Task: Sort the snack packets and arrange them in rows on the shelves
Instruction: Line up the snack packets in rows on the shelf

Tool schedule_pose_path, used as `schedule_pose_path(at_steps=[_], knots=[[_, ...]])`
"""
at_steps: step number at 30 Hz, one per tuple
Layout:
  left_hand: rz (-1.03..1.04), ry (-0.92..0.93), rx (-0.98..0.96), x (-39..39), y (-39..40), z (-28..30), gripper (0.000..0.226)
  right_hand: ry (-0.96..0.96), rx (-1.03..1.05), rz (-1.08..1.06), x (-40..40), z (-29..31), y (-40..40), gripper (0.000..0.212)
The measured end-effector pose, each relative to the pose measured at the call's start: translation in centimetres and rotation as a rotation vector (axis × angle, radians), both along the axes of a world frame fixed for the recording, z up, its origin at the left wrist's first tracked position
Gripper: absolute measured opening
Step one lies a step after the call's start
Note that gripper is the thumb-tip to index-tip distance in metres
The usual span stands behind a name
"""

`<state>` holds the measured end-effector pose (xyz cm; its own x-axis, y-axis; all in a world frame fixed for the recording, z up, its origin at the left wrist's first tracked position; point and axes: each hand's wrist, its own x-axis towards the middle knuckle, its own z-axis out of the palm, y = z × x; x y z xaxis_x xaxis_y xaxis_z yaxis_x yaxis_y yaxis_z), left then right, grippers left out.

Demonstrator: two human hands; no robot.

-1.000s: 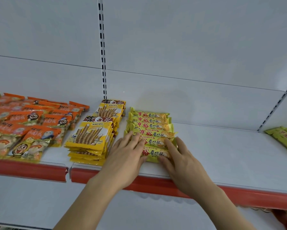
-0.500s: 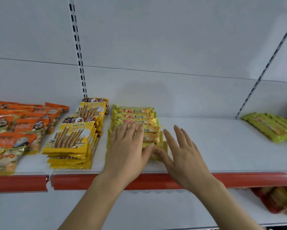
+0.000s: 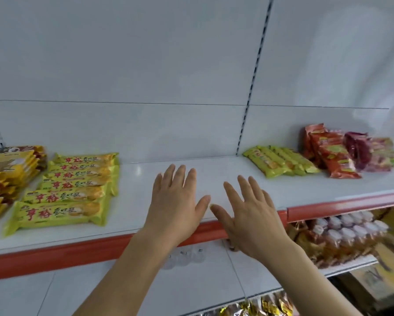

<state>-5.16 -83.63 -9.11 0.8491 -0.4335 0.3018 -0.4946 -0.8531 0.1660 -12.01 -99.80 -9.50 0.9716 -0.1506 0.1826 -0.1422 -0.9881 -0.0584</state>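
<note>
White metal makes up the shelf, with a red strip along its front edge. Both hands hover over the bare middle of it, holding nothing. The left hand is flat with straight fingers spread slightly, and the right hand lies just beside it, fingers splayed, the two thumbs nearly touching. To the left of the hands, on the same shelf, a row of yellow-green biscuit packets with red lettering runs from the front edge towards the back wall, each overlapping the next. Further left of that row sits a stack of yellow wafer-roll packets. To the right of the hands, near the back wall, lie more yellow-green packets, angled, and beyond them a loose heap of red packets and dark red packets.
</note>
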Motion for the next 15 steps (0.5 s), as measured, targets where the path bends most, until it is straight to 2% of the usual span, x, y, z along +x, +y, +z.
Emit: schedule_pose_path(at_steps=[7, 15], knots=[[-0.100, 0.059, 0.061, -0.8, -12.6, 0.7, 0.073, -0.016, 0.016, -0.109, -1.5, 1.4, -13.3, 0.073], [-0.182, 0.180, 0.002, 4.8, -21.6, 0.9, 0.064, -0.069, 0.121, -0.207, 3.5, -0.1, -22.4, 0.063]])
